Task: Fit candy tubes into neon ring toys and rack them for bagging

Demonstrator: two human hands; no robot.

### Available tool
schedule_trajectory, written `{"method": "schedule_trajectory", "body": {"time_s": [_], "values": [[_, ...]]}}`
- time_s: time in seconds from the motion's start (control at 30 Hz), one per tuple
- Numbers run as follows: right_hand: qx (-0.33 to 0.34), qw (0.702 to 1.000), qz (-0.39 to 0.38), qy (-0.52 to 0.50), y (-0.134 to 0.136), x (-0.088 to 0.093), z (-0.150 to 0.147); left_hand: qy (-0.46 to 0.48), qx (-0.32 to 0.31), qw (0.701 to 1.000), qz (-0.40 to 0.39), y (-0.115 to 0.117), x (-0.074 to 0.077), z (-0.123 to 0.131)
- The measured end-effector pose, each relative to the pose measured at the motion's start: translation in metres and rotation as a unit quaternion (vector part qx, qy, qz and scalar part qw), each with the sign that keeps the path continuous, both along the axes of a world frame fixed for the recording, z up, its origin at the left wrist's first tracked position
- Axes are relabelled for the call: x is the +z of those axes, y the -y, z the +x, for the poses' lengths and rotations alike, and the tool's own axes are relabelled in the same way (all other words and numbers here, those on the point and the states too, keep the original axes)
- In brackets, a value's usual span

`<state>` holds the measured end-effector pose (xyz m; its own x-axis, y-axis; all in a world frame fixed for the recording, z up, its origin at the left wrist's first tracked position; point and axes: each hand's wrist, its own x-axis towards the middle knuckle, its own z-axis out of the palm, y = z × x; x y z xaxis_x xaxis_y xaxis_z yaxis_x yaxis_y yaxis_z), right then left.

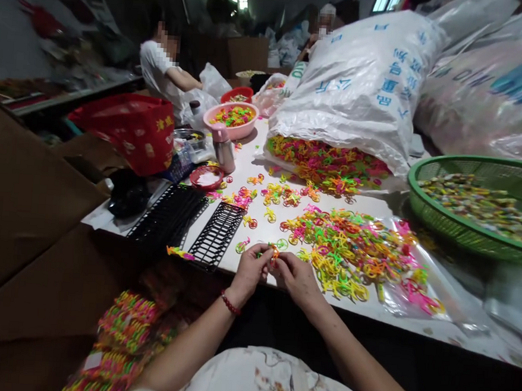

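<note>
My left hand (251, 271) and my right hand (296, 275) meet at the table's near edge, fingers pinched together on a small orange and green plastic piece (274, 252). A red bead bracelet circles my left wrist. Just beyond my hands lies a heap of neon plastic rings (351, 249) in pink, yellow, green and orange on clear plastic sheet. Two black ribbed racks (217, 234) lie flat to the left of my hands.
A green mesh basket (464, 233) of small pieces sits at right. A big white sack (362, 83) spills rings at centre back. A pink bowl (231, 119), a red bag (136, 128) and cardboard stand left. Another person in white sits at the far end.
</note>
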<state>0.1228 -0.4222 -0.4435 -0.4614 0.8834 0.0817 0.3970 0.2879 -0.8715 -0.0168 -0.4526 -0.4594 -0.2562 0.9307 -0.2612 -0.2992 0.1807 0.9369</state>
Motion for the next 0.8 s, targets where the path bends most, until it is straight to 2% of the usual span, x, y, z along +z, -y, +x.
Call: {"method": "schedule_trajectory", "body": {"time_s": [0.07, 0.1, 0.13, 0.2, 0.3, 0.37, 0.4, 0.47, 0.63, 0.8], "values": [[-0.028, 0.999, -0.023, -0.010, -0.003, -0.006, -0.003, -0.124, 0.059, 0.990, 0.013, 0.005, 0.001, -0.004], [-0.046, 0.998, -0.040, -0.014, -0.004, -0.010, -0.003, -0.208, 0.093, 0.973, 0.029, 0.008, 0.002, -0.007], [-0.059, 0.996, -0.061, -0.020, -0.005, -0.013, -0.002, -0.300, 0.121, 0.945, 0.047, 0.011, 0.003, -0.011], [-0.066, 0.992, -0.097, -0.038, -0.005, -0.019, 0.001, -0.473, 0.138, 0.868, 0.059, 0.016, 0.006, -0.021], [-0.059, 0.993, -0.094, -0.046, -0.003, -0.024, 0.003, -0.643, 0.071, 0.762, -0.026, 0.017, 0.008, -0.033], [-0.060, 0.994, -0.074, -0.045, -0.001, -0.025, 0.003, -0.693, 0.003, 0.716, -0.088, 0.013, 0.008, -0.037], [-0.062, 0.995, -0.066, -0.044, -0.001, -0.026, 0.003, -0.703, -0.020, 0.703, -0.102, 0.009, 0.008, -0.038], [-0.063, 0.995, -0.058, -0.044, 0.000, -0.029, 0.003, -0.705, -0.026, 0.701, -0.108, 0.001, 0.009, -0.038], [-0.055, 0.996, -0.038, -0.056, -0.001, -0.034, 0.004, -0.675, 0.018, 0.732, -0.090, -0.025, 0.020, -0.042], [-0.056, 0.997, -0.006, -0.048, 0.001, -0.031, 0.005, -0.696, 0.021, 0.714, -0.076, -0.057, 0.022, -0.043]]}}
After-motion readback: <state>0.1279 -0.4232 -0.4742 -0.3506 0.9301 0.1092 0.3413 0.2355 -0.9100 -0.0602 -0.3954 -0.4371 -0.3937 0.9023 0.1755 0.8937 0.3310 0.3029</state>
